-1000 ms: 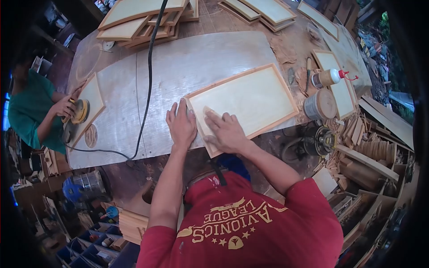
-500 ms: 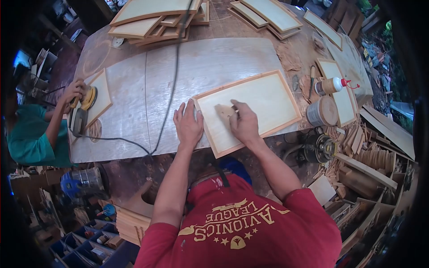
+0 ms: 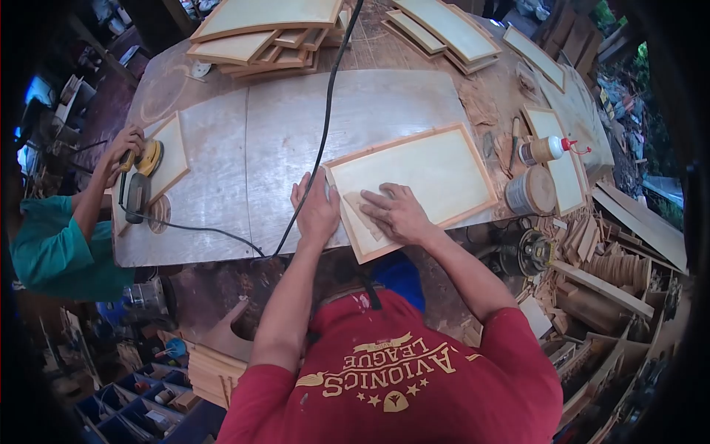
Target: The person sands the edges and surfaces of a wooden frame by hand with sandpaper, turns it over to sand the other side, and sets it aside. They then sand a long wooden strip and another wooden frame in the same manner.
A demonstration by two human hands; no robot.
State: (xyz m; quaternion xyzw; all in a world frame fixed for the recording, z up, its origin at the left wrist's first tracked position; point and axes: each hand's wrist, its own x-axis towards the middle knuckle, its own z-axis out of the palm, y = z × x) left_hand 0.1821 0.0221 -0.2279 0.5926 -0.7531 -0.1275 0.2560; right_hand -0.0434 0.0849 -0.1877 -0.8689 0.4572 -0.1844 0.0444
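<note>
In front of me on the worktable lies a wood-framed panel (image 3: 425, 174) with a pale flat face and a thin raised border. My left hand (image 3: 318, 214) grips its left edge, thumb on the near side of the frame. My right hand (image 3: 399, 214) presses a tan piece of sandpaper (image 3: 361, 214) against the panel's lower left part, close to the frame. The fingers lie over the sandpaper, hiding some of it.
At the left, a co-worker's hand (image 3: 127, 144) holds a yellow sander (image 3: 150, 157) on another panel. A black cord (image 3: 323, 133) crosses the table (image 3: 281, 111). Stacked panels (image 3: 270, 18) lie at the back; a glue bottle (image 3: 543, 150) and round tub (image 3: 531, 191) stand right.
My right hand has moved down and left with the sandpaper, its fingers now flatter. My left hand stays at the panel edge. The cord has shifted right.
</note>
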